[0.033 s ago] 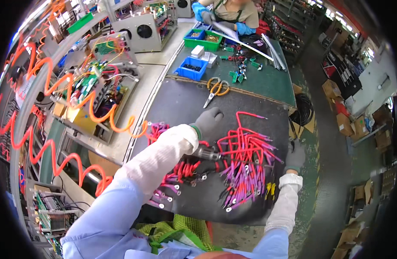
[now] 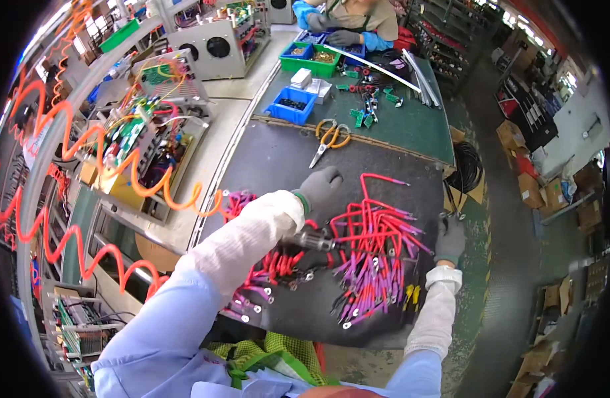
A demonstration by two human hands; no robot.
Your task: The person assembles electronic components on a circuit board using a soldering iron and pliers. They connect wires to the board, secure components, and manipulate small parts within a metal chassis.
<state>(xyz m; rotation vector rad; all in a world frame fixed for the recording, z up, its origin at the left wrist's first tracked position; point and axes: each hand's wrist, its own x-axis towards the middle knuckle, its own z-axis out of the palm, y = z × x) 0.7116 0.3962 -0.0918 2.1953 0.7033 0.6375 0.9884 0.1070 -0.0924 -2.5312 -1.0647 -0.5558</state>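
My left hand (image 2: 320,189), in a grey glove, is above the dark mat with its fingers curled in. Its underside is hidden, so I cannot make out anything inside it. Below my left wrist lies a tool with a metal nose (image 2: 311,239), partly covered by my forearm. My right hand (image 2: 450,240), also gloved, reaches past the table's right side, its fingers closed at the ends of a black cable (image 2: 455,204). Between my arms lies a spread pile of red wires (image 2: 378,232) with purple sleeves and ring terminals. More bundled red wires (image 2: 278,264) lie beside my left forearm.
Orange-handled scissors (image 2: 330,141) lie beyond my left hand. Farther off are a blue bin (image 2: 291,105), a green bin (image 2: 323,58) and small green boards (image 2: 366,118). Coiled orange hoses (image 2: 145,182) hang at left. Across the table a co-worker's gloved hands (image 2: 344,38) work.
The co-worker's hands have shifted, and the pale sheet-like thing in them no longer shows. My right hand has moved slightly farther out; my left hand stays nearly still.
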